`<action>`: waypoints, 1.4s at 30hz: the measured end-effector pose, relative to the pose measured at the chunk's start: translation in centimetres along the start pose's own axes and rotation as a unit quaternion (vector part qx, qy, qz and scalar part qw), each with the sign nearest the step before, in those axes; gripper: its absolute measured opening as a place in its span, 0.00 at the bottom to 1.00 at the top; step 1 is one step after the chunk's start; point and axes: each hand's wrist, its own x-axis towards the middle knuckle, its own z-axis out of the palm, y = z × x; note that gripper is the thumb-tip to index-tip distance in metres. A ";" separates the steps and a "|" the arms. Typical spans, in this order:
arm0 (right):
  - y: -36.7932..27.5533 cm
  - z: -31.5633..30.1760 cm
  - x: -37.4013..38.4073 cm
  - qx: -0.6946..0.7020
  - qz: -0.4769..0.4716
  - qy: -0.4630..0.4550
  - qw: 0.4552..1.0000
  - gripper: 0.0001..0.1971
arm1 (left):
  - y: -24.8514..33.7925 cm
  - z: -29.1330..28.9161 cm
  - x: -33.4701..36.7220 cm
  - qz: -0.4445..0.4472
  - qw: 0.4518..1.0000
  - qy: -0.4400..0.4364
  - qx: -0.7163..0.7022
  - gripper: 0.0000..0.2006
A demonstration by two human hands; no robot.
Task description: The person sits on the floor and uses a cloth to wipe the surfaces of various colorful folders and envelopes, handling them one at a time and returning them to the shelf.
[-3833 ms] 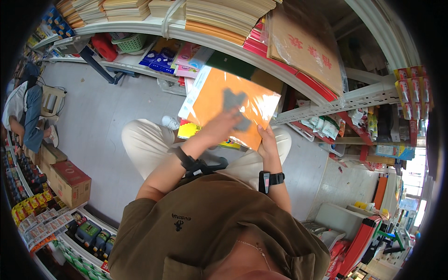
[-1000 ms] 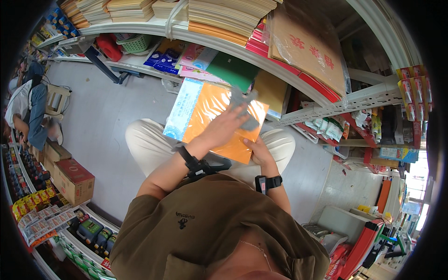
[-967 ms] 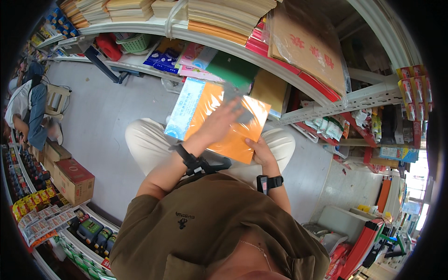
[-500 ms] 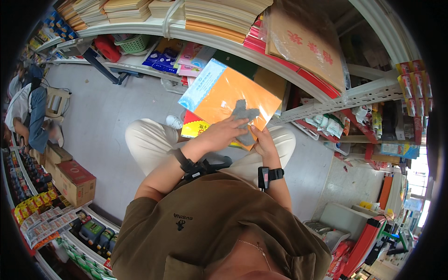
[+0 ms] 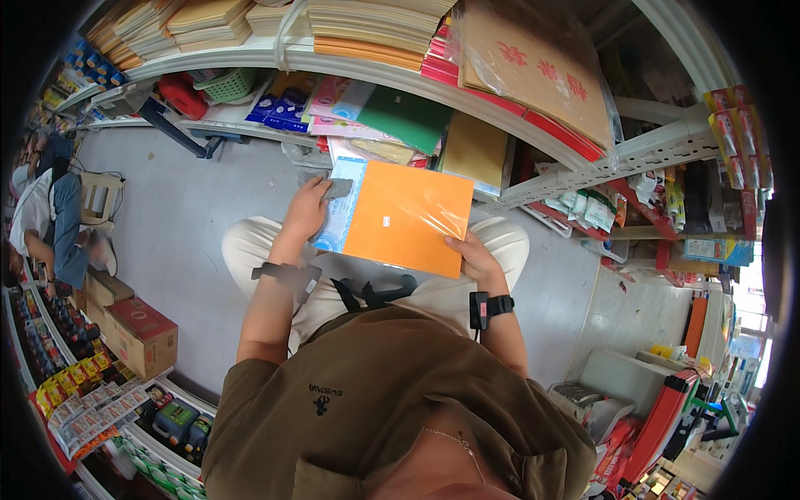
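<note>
Orange plastic-wrapped paper pack [image 5: 406, 218] sits above my lap, my right hand [image 5: 475, 257] pinching its lower corner, my left hand [image 5: 307, 210] pressing a grey cloth [image 5: 337, 188] onto its blue edge.

Orange wrapped packet [image 5: 406, 218], small white label [image 5: 387, 221]

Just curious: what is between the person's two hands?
In the head view, the orange plastic-wrapped packet spans from left hand to right hand.

Shelf [image 5: 400, 79] crowds ahead; bare floor [image 5: 183, 200] lies leftward.
</note>
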 end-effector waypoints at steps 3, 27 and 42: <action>1.4 -1.9 2.0 -0.011 0.034 0.006 0.999 0.24 | -0.1 1.9 -0.4 0.022 1.000 0.002 0.015 0.22; 6.2 -5.5 10.0 -0.114 0.083 0.059 0.988 0.23 | -1.4 12.0 0.8 -0.030 0.969 -0.197 0.149 0.22; 1.5 -16.4 15.1 0.068 0.035 0.298 0.952 0.11 | -2.2 12.8 0.4 -0.041 0.978 -0.141 0.150 0.23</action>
